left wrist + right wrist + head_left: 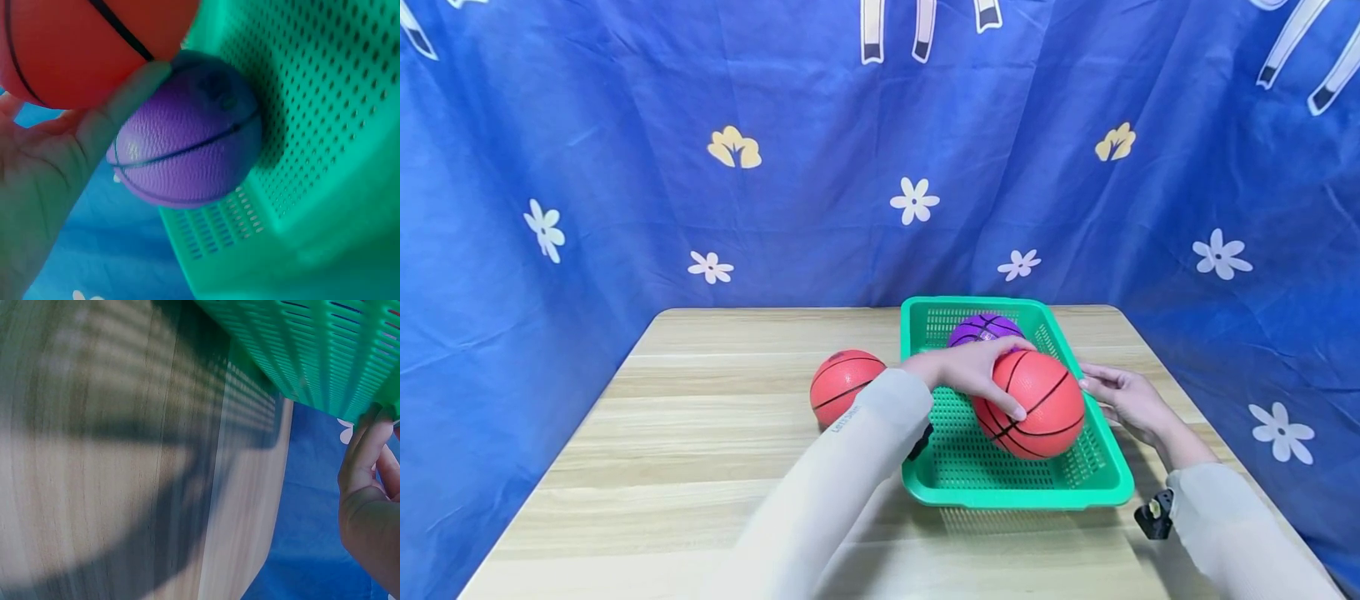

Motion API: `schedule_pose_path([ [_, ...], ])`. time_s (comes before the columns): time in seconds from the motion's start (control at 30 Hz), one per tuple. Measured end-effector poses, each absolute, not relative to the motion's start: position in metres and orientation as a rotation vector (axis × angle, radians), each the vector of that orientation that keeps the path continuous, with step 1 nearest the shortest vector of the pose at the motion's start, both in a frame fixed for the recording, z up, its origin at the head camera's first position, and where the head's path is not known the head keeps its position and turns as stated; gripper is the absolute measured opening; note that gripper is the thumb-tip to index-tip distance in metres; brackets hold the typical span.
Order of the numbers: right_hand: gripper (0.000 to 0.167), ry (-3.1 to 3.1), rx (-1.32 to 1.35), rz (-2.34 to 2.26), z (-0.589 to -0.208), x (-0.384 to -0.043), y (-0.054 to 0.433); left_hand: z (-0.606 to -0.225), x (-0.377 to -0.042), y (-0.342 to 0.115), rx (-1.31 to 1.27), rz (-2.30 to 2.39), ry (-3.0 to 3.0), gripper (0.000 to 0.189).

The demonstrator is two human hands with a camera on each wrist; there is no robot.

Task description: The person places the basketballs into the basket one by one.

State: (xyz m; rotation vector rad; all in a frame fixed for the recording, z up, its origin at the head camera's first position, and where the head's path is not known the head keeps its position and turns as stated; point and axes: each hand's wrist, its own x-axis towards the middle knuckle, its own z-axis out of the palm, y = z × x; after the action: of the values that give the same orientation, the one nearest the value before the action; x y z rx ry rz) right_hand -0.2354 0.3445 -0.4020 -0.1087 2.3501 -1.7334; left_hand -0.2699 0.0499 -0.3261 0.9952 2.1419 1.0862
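A red toy basketball [1037,408] with black lines is inside a green plastic basket [1015,500]. My left hand [966,367] grips this ball, thumb on the near side and fingers over the far side. Behind it in the basket sits a purple basketball [985,327], partly covered by the hand; the left wrist view shows the purple ball [187,137] close beside the thumb. My right hand [1123,400] holds the basket's right rim from outside. In the right wrist view its fingers [369,447] meet the slotted basket wall [319,350].
A second red basketball [842,383] lies on the wooden table [722,442] left of the basket, partly hidden by the left sleeve [850,467]. Blue patterned cloth [820,217] hangs behind the table and along both sides.
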Motion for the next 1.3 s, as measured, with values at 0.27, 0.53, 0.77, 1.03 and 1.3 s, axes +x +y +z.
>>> schedule_pose_path([
  [0.27,0.066,2.344,-0.101,-1.735,-0.403,-0.235,0.345,-0.336,-0.268,0.061,0.947,1.007,2.138,0.079],
  [0.53,0.067,2.353,-0.099,-1.725,-0.404,-0.236,0.346,-0.346,-0.268,0.07,0.918,0.942,2.16,0.078],
  [0.77,0.067,2.326,-0.097,-1.763,-0.405,-0.237,0.347,-0.354,-0.265,0.077,0.946,0.878,2.145,0.082],
  [1.03,0.067,2.318,-0.105,-1.772,-0.405,-0.237,0.346,-0.36,-0.265,0.08,1.0,0.746,2.247,0.088],
  [1.3,0.068,2.272,-0.069,-1.818,-0.405,-0.237,0.346,-0.365,-0.266,0.081,1.007,0.751,2.269,0.095],
])
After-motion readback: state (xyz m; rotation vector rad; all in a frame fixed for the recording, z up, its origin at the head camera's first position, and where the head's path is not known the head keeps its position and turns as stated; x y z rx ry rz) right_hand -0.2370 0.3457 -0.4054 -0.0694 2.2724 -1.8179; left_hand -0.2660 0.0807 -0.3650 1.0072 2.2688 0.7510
